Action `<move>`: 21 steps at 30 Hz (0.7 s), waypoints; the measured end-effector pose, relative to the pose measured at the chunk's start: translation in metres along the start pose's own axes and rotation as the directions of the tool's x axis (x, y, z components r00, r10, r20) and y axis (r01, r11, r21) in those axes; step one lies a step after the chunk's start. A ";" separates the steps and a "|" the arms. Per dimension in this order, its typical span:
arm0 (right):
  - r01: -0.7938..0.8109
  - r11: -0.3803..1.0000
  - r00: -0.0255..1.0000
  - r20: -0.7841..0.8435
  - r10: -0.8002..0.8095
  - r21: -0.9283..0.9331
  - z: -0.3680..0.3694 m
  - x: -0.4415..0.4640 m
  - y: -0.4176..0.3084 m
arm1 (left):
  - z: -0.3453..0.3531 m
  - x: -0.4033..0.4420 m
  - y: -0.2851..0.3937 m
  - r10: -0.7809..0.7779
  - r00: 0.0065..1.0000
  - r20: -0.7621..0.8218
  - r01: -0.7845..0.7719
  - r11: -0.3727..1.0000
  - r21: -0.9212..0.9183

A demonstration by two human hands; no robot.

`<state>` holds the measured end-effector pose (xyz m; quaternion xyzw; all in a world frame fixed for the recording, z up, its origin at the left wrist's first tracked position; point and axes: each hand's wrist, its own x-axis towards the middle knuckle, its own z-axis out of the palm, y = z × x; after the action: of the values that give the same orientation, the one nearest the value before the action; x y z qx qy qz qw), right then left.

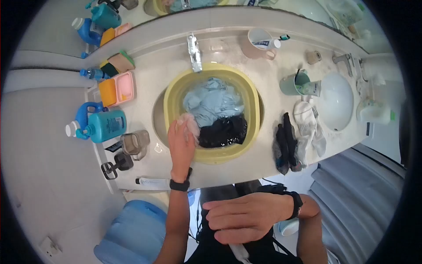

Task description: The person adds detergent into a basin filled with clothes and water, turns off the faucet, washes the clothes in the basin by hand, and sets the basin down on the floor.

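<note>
My left hand (181, 143) reaches to the left rim of a yellow basin (251, 134), its fingers closed on a bunched pale pink cloth (190, 124). Inside the basin, a light blue garment (213, 101) lies in water, with a wet black cloth (224, 131) in front of it. My right hand (250, 215) is held before my body, palm turned down, its fingers stretched out close together. A white strip (238, 253) shows just below that hand; whether it touches the fingers is unclear.
A chrome faucet (194, 53) overhangs the basin's back rim. Bottles (108, 125), a pink soap box (124, 87) and a clear mug (135, 144) stand left. Right are cups (259, 46), dark socks (285, 143), white socks (309, 127) and a round sink (336, 103).
</note>
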<state>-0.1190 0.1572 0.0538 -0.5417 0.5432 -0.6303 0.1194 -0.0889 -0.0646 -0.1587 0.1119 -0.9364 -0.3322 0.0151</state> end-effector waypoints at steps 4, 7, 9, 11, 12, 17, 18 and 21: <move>0.023 0.997 0.999 0.035 -0.026 0.078 0.006 0.002 -0.009 | 0.001 -0.002 -0.011 -0.074 0.996 -0.043 0.074 0.997 0.018; 0.072 0.997 0.995 -0.063 -0.071 0.017 0.003 0.008 0.003 | 0.009 -0.005 -0.029 -0.069 0.995 -0.072 0.073 0.995 0.064; 0.059 0.998 0.990 -0.131 -0.058 0.006 0.003 0.009 -0.007 | 0.008 -0.004 -0.034 -0.152 0.985 -0.086 0.148 0.988 -0.046; 0.066 0.997 0.978 -0.197 -0.074 -0.045 0.002 0.012 0.009 | 0.008 -0.004 -0.036 -0.202 0.978 -0.052 0.198 0.978 -0.070; 0.039 0.984 0.971 -0.224 -0.078 -0.174 0.010 0.009 0.016 | 0.004 -0.005 -0.039 -0.244 0.969 -0.048 0.240 0.969 -0.064; 0.096 0.993 0.952 -0.284 -0.112 -0.069 0.012 0.018 0.004 | -0.004 -0.003 -0.038 -0.170 0.984 -0.059 0.174 0.982 0.078; 0.067 0.993 0.956 -0.278 -0.093 -0.102 0.013 0.017 0.011 | -0.006 0.001 -0.035 -0.055 0.993 -0.103 0.076 0.974 0.215; 0.026 0.997 0.954 -0.297 -0.048 -0.078 0.017 0.023 0.005 | 0.004 0.005 -0.026 -0.032 0.988 0.153 0.029 0.999 0.026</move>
<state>-0.1167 0.1292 0.0591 -0.4543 0.5675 -0.6867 0.0044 -0.0890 -0.0833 -0.1781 0.1004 -0.9368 -0.3291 -0.0634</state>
